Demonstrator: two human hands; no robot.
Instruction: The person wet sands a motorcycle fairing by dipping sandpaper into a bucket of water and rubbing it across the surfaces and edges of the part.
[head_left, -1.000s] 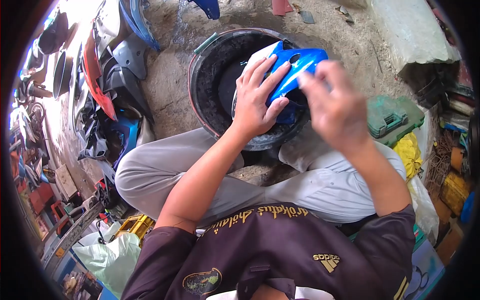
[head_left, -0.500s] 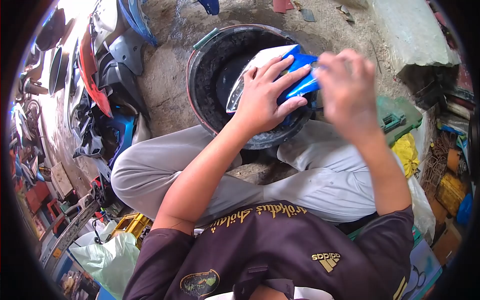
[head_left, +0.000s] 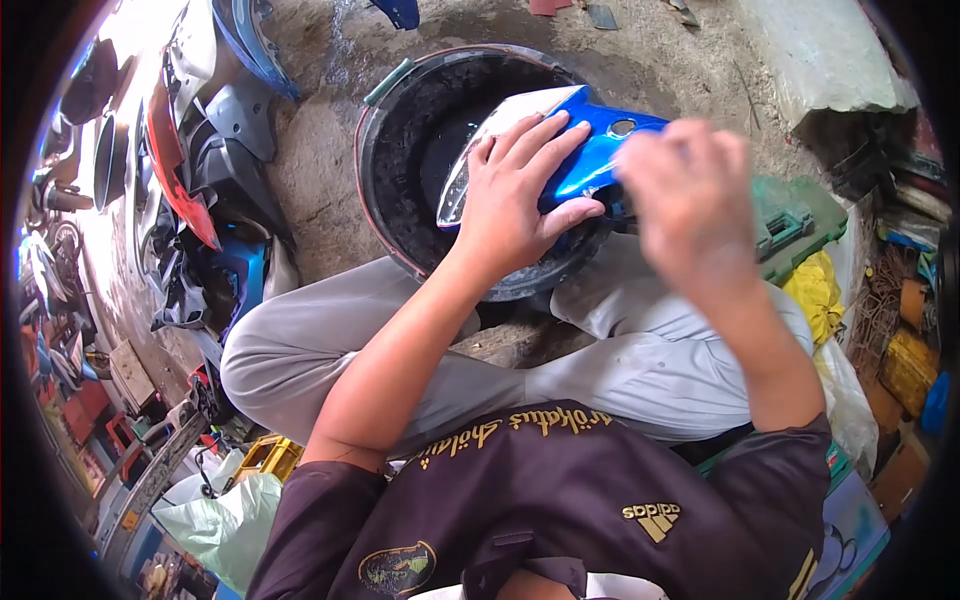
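We judge the work to be midway: the blue-and-white panel (head_left: 603, 160) is in our hands over the mouth of the black tub (head_left: 383, 215), not yet set down anywhere beside it. Our left hand (head_left: 518, 195) lies across the panel above the tub, its fingers slightly spread and flat on the surface, the thumb out toward the tub's near side. Our right hand (head_left: 692, 195) is at the panel's blue end, over the tub's right side; its fingers look curled but are blurred, so we cannot tell whether they pinch anything.

As for what is done, the blue face by the round hole looks glossy, though a small pale mark shows near our left thumb. How much of the panel is left we cannot say, since our left hand covers part of it and its underside is hidden.

Left of the tub lie more panels, among them a red panel (head_left: 172, 170); nothing shows whether those are finished or waiting. Right of the tub sit a green case (head_left: 795, 235) and a yellow bag (head_left: 815, 292).
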